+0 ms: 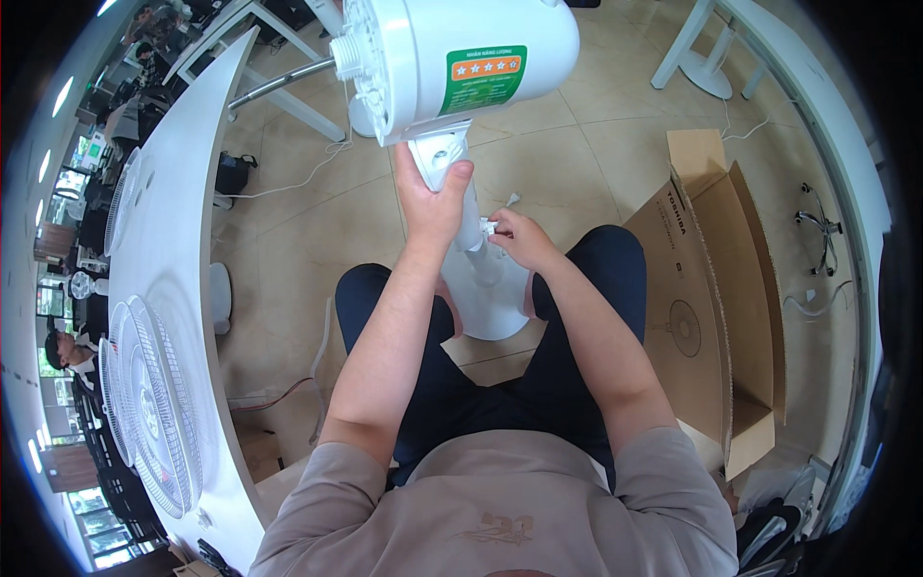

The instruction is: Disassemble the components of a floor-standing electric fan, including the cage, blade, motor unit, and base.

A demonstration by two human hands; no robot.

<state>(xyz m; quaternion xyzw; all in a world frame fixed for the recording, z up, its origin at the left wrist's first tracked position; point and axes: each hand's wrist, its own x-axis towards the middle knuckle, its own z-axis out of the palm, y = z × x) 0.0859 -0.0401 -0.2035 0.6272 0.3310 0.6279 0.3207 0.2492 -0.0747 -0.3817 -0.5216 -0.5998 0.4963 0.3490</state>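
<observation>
A white pedestal fan without its blades stands between my knees. Its motor housing [543,48] carries a green and orange label, and a bare metal shaft [288,83] points left. My left hand [430,204] is wrapped round the fan's neck [437,154], just below the housing, thumb on the near side. Lower down, the fingers of my right hand [522,240] pinch a small white part [488,229] against the side of the white pole [470,219]. Its exact shape is partly hidden by the fingertips. The round white base [495,322] rests on the floor.
A white table [178,221] at left holds wire fan grilles [154,413]. An open cardboard box [678,288] stands by my right knee. A white plug [512,199] lies on the tiles beyond my right hand. Cables [288,185] cross the floor. Another person [72,351] is at far left.
</observation>
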